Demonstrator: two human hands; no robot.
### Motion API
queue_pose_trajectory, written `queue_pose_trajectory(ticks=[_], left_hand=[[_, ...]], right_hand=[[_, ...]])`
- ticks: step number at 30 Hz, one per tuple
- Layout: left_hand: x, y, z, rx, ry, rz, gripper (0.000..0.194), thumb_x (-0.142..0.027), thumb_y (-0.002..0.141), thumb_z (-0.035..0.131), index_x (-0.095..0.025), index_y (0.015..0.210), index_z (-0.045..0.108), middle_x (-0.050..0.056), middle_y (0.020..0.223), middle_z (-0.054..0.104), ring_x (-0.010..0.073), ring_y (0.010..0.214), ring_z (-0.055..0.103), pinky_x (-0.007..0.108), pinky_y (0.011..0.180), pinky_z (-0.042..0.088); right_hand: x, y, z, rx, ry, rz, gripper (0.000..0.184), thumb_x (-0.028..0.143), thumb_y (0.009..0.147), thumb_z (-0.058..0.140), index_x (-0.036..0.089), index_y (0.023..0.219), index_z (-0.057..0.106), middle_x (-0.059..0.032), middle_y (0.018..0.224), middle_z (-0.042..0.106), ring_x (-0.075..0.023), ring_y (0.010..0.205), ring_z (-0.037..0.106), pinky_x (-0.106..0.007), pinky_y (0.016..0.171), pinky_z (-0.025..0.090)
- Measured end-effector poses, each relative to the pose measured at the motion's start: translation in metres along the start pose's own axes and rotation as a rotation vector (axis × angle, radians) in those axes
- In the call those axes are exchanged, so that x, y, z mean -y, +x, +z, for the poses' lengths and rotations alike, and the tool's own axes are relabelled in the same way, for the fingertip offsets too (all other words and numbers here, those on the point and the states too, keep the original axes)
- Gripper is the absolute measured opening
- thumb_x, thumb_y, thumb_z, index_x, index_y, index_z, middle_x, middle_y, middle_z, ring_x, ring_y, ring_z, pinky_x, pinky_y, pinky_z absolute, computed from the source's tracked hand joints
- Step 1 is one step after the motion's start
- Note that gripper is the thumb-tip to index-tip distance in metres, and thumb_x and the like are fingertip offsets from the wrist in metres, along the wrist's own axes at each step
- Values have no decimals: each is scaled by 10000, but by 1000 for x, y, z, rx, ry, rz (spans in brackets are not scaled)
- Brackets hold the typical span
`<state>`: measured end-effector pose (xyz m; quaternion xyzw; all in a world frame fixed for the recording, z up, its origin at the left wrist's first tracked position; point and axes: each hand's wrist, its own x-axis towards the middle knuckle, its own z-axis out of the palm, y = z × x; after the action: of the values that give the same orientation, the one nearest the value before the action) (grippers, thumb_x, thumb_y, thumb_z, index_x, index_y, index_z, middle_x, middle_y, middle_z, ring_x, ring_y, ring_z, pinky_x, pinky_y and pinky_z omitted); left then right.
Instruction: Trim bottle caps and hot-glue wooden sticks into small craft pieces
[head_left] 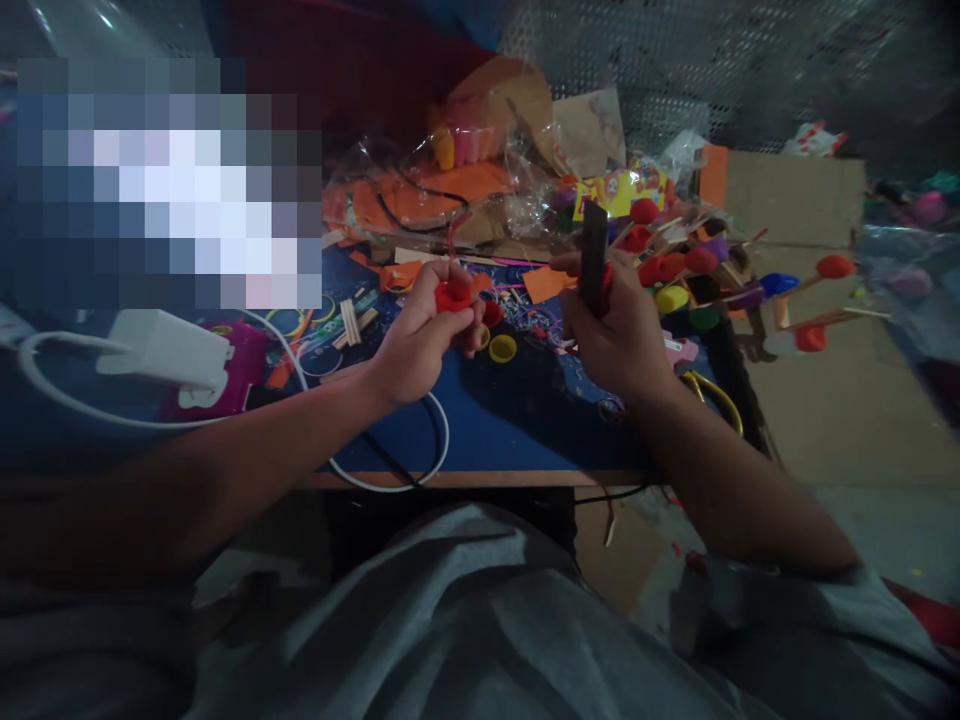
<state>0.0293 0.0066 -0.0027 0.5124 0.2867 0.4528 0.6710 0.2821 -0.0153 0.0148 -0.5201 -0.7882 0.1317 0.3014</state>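
While left grip [412, 350] clasps red piece [453, 297], right grip [619, 330] dark bar [594, 255], yellow label [636, 190] illegible

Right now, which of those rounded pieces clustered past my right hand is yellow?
The yellow piece just right of your right hand, up and left of the green piece. Others clustered there look red, blue or purple.

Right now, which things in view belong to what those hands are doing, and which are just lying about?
Probably part of the job:
red piece, held in the left hand
dark flat object, held in the right hand
perhaps the yellow cap-like piece on the table

Seemingly just lying about:
white plug
magenta box
yellow packet
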Motion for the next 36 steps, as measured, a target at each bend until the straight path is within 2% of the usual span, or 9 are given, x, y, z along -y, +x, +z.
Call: queue_pose_trajectory(ticks=[3, 7, 12, 17, 20, 23, 28, 31, 36], left_hand=[[2, 0, 1, -38, 17, 20, 418, -333, 900, 768, -287, 1180, 461, -39, 875, 613, 146, 725, 645, 321, 666, 523], [4, 0, 1, -87, 8, 44, 474, -482, 908, 839, -282, 1181, 507, -34, 833, 636, 150, 704, 627, 316, 644, 528], [-1, -5, 6, -23, 21, 81, 605, -715, 880, 876, -260, 1129, 565, -11, 881, 674, 147, 755, 646, 300, 667, 556], [2, -4, 2, 6, 115, 116, 568, -680, 920, 860, -250, 1250, 692, 32, 1066, 717, 140, 888, 700, 276, 760, 585], [5, 0, -4, -8, 160, 184, 574, -677, 959, 818, -254, 1332, 709, 51, 1103, 741, 173, 994, 754, 279, 794, 598], [4, 0, -5, 29, 131, 187, 546, -678, 999, 766, -260, 1345, 700, 67, 1139, 754, 202, 1026, 787, 310, 818, 631], [1, -5, -2, 113, 70, 134, 491, -611, 1047, 733, -296, 1417, 660, 89, 1413, 721, 230, 1161, 797, 365, 916, 680], [2, -5, -3, 108, 132, 153, 539, -588, 1017, 787, -277, 1443, 673, 87, 1324, 739, 219, 1137, 785, 325, 890, 667], [4, 0, -4, 41, 133, 219, 566, -607, 1016, 782, -253, 1431, 632, 107, 1317, 761, 209, 1059, 807, 315, 837, 637]], right_hand=[[9, -3, 3, -119, 125, 104, 369, 350, 1128, 511, 300, 1467, 650, -133, 1151, 720, -321, 982, 746, -523, 858, 643], [17, -7, 2, 10, 190, 101, 407, 499, 1153, 486, 285, 1468, 630, -36, 849, 672, -244, 688, 658, -427, 717, 582], [25, -10, -3, 136, 248, -86, 597, 708, 1133, 441, 210, 1331, 705, -49, 849, 678, -242, 775, 691, -400, 773, 557], [26, -9, 4, -98, 551, 110, 577, 780, 1089, 468, 261, 1071, 721, -85, 895, 703, -284, 864, 717, -457, 789, 592], [26, -5, 5, -229, 882, 225, 547, 789, 1039, 531, 279, 896, 669, -127, 1098, 762, -334, 1037, 761, -489, 799, 639], [26, -3, 2, -202, 1137, 331, 450, 714, 1027, 570, 287, 930, 677, -111, 1170, 781, -328, 1070, 788, -468, 770, 652], [32, -1, -4, -70, 1262, 343, 410, 700, 1027, 624, 296, 1005, 689, -87, 1079, 791, -305, 1096, 800, -431, 770, 668], [36, -1, -4, -62, 1278, 282, 396, 670, 942, 797, 292, 1002, 692, -50, 1074, 781, -244, 940, 796, -351, 663, 646], [36, -7, -6, 105, 1148, 218, 447, 629, 938, 865, 280, 993, 592, 51, 697, 687, -129, 457, 620, -242, 422, 485]])
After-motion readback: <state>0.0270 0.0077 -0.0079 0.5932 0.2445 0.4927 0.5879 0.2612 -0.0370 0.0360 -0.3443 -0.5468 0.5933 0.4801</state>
